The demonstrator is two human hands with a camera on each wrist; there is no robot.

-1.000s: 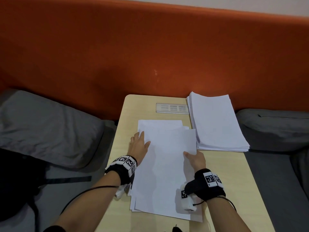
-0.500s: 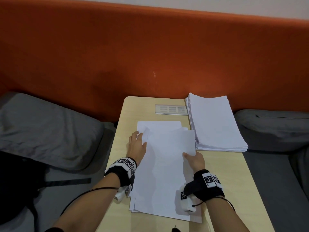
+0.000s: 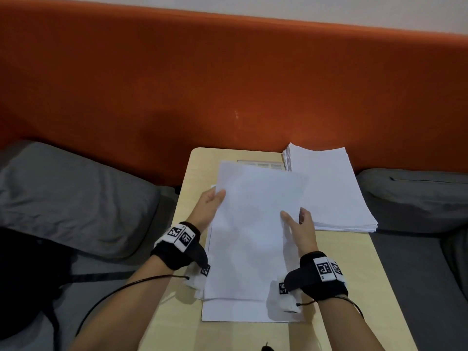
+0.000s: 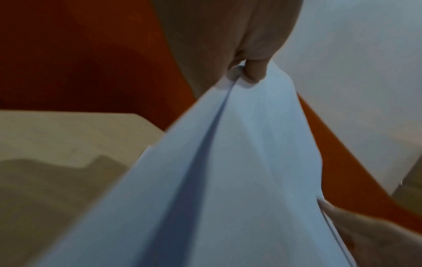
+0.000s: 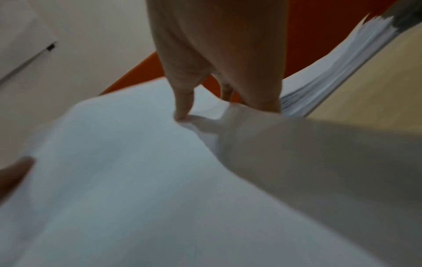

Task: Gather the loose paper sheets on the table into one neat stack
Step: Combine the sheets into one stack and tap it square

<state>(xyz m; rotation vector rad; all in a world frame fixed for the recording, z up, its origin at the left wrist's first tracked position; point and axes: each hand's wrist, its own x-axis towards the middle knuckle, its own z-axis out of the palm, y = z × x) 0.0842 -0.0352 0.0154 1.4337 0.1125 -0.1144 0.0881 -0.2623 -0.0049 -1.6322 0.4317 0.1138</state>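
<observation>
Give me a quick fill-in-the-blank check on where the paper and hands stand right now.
1. Both hands hold the lifted sheets: the left hand at their left edge, the right hand at their ____ edge.
2. The tall paper stack sits on the table's far ____ corner.
3. At least one sheet still lies flat on the ____ below the lifted ones.
4. The wall panel behind the table is ____.

Missing words: right; right; table; orange

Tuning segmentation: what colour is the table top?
Light beige wood tone; the table top shows best in the head view.
</observation>
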